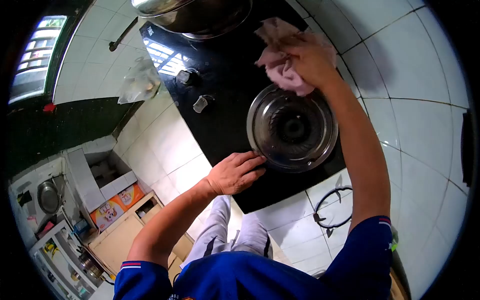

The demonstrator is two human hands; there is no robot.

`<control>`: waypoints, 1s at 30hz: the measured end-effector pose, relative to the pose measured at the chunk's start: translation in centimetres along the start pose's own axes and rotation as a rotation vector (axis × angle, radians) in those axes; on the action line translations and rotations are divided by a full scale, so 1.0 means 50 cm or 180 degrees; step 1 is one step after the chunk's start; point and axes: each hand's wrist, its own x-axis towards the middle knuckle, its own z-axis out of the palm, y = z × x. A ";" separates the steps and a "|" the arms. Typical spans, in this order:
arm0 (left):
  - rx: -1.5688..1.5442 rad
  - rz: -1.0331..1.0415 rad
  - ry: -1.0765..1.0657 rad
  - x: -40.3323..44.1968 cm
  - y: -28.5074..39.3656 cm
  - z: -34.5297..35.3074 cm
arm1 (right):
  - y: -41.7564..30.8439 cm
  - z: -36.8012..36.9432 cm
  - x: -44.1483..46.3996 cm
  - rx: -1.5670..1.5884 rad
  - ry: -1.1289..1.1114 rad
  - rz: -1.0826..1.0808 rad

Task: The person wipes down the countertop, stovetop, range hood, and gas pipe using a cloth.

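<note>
A pink cloth (280, 67) is bunched under my right hand (314, 61), at the far wall side of the black glass gas stove (225, 135). My fingers are closed on the cloth, partly hidden in its folds. Just below it sits the round metal burner (292, 127) with its dark centre. My left hand (237, 172) lies on the stove's near edge, fingers stretched out, with the fingertips at the burner's rim. It holds nothing. Two knobs (200, 104) stand on the stove's left side.
A large metal pan (200, 17) stands at the stove's far end. White tiled wall (415, 65) runs along the right. A black ring-shaped pan support (333, 207) lies on the tiled surface beside the stove. A plastic bag (140, 82) hangs at the left.
</note>
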 end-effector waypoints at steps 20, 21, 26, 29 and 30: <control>0.0051 -0.0028 -0.0100 -0.007 -0.003 0.003 | -0.089 0.017 -0.013 -0.0456 -0.0248 -0.0414; 0.0017 0.0005 -0.0054 -0.008 -0.001 0.005 | -0.045 0.057 0.006 -0.0328 0.0320 0.0013; 0.0000 -0.0015 -0.0084 -0.002 0.001 -0.002 | -0.141 0.111 0.029 -0.0503 -0.0379 -0.0375; 0.0047 -0.0012 -0.0128 0.001 0.003 -0.001 | -0.137 0.157 0.014 -0.0035 0.0111 -0.0687; 0.0074 -0.0024 -0.0108 -0.001 0.004 0.001 | -0.119 0.133 0.018 -0.0088 0.0013 -0.0695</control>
